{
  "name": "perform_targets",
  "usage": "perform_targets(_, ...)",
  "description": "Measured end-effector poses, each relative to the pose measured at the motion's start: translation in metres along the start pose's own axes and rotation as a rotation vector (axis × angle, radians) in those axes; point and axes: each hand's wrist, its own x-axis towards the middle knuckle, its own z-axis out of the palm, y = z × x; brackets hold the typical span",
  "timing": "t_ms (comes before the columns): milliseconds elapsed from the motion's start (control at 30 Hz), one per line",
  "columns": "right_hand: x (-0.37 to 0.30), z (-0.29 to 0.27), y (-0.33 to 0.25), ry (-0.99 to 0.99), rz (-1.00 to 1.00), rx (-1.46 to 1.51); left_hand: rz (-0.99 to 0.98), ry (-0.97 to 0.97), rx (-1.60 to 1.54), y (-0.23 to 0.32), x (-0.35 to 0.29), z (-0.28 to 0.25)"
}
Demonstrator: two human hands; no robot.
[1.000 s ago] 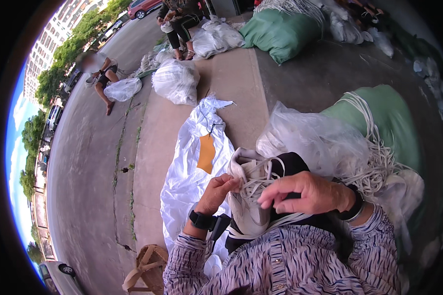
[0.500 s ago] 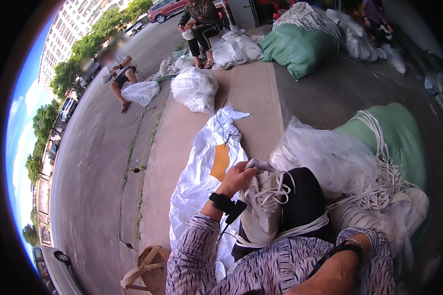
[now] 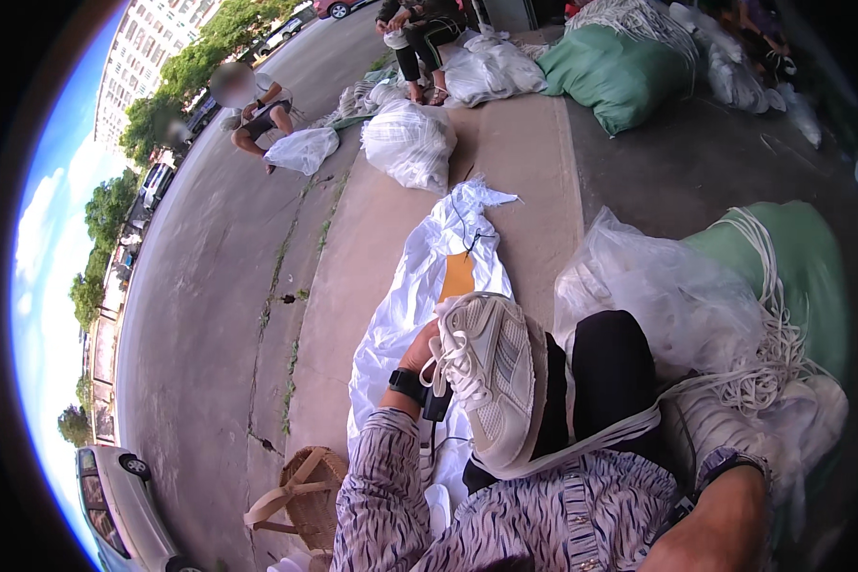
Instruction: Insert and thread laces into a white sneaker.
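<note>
Your left hand [image 3: 419,351] is clamped on a white sneaker [image 3: 491,377] at centre frame, just below the middle, fingers tucked behind the heel side so only the wrist w/ a black watch [image 3: 407,382] shows well. The shoe rests tilted on your lap against the black trousers [image 3: 612,374], laces [image 3: 451,360] hanging loose toward the left hand.

Your right hand is out of frame at lower right: only the forearm [image 3: 725,522] & a wrist strap show, so can't tell if it's open or gripping.

Handling, as a guess: sneaker looks light, upper soft & mesh, sole stiffer. Better hold is round the heel or midsole, not the laces, which would slip & pull through. White cord [image 3: 591,440] lies across your lap, limp, prob easy to snag.

Containers:
- clear plastic bag [image 3: 663,296] right of centre, bulging, contents too hazy to name
- green sack [image 3: 810,276] at right edge w/ a bundle of white cords [image 3: 777,343] spilling over it
- white sack [image 3: 419,286] flat on the pavement at centre, orange tag [image 3: 458,276] on it
- woven basket [image 3: 305,491] lower left, what's inside not visible
- more white bags [image 3: 410,143] & another green sack [image 3: 620,71] at top, people sitting near them
</note>
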Motion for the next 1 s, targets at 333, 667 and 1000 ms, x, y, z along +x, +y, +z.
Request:
perform_targets(333,-0.077,-0.097,0.112,1.158,0.819,-0.830,0.424,0.069,0.330,-0.039,-0.004,0.002)
perform_targets(667,-0.082,-0.138,0.145,0.876,1.134,-0.220,0.176,-0.169,-0.192,-0.027,-0.013,-0.030)
perform_targets(1000,-0.145,-0.153,0.079,1.190,0.604,-0.039,0.903,0.334,0.715,-0.065,-0.009,-0.110)
